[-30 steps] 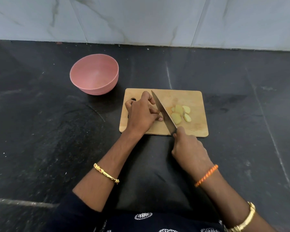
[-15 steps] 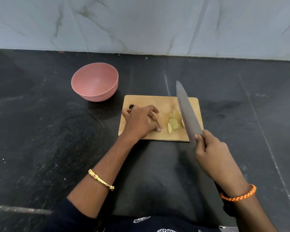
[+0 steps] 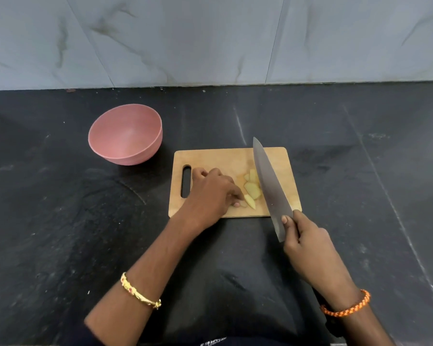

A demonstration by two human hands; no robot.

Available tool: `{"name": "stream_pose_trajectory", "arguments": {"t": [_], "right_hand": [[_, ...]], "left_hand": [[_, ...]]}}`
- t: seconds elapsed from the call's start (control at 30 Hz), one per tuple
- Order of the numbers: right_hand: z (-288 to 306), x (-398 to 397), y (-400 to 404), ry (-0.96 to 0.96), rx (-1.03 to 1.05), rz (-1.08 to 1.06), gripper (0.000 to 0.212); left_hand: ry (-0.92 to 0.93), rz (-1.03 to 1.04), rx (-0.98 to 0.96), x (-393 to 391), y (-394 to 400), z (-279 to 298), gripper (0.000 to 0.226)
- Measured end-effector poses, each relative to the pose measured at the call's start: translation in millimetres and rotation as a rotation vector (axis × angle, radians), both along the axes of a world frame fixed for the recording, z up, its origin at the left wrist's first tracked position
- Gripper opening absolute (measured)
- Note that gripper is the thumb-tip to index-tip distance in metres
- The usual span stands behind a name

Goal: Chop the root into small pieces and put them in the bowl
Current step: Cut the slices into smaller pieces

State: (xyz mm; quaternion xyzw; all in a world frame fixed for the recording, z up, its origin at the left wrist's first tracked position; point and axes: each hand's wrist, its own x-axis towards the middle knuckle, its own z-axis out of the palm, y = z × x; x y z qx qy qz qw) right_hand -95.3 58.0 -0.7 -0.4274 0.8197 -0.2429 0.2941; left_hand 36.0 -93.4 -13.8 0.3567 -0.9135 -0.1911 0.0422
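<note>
Several pale yellow root slices (image 3: 252,188) lie on a wooden cutting board (image 3: 218,159) with a handle slot at its left end. My left hand (image 3: 211,194) rests on the board, its fingertips touching a slice at the near edge. My right hand (image 3: 308,248) grips a large knife (image 3: 269,186), whose blade is lifted over the board's right half, tip pointing away from me, hiding some slices. An empty pink bowl (image 3: 125,134) stands on the counter to the board's upper left.
The board and bowl sit on a black stone counter (image 3: 60,221). A grey marbled tile wall (image 3: 210,38) rises behind it. Both wrists wear bracelets.
My right hand lifted the knife off the slices and drew it to the right and toward me. My left hand uncurled from the root and now touches a loose slice.
</note>
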Motion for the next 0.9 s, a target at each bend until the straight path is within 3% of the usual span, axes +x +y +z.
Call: {"name": "stream_pose_trajectory", "arguments": {"t": [0.23,0.4,0.63,0.73,0.9], "right_hand": [[-0.3,-5.7,0.0,0.031,-0.048,-0.065,0.032],[-0.1,-7.5,-2.0,0.025,-0.064,-0.059,0.031],[-0.9,0.6,-7.9,0.022,-0.055,0.01,0.031],[-3.4,0.0,-8.9,-0.004,-0.04,0.002,0.028],[-2.5,-8.4,-6.8,0.028,-0.045,-0.044,0.029]], "left_hand": [[0.052,-0.13,-0.031,0.3,-0.5,-2.8,0.022],[-0.044,-0.254,-0.019,-8.1,-8.3,-5.5,0.03],[-0.026,-0.155,-0.035,-4.1,-16.4,-5.9,0.026],[-0.048,-0.186,-0.076,-7.2,-12.1,-5.8,0.032],[-0.066,-0.268,0.017,-11.7,-11.2,-4.0,0.037]]}}
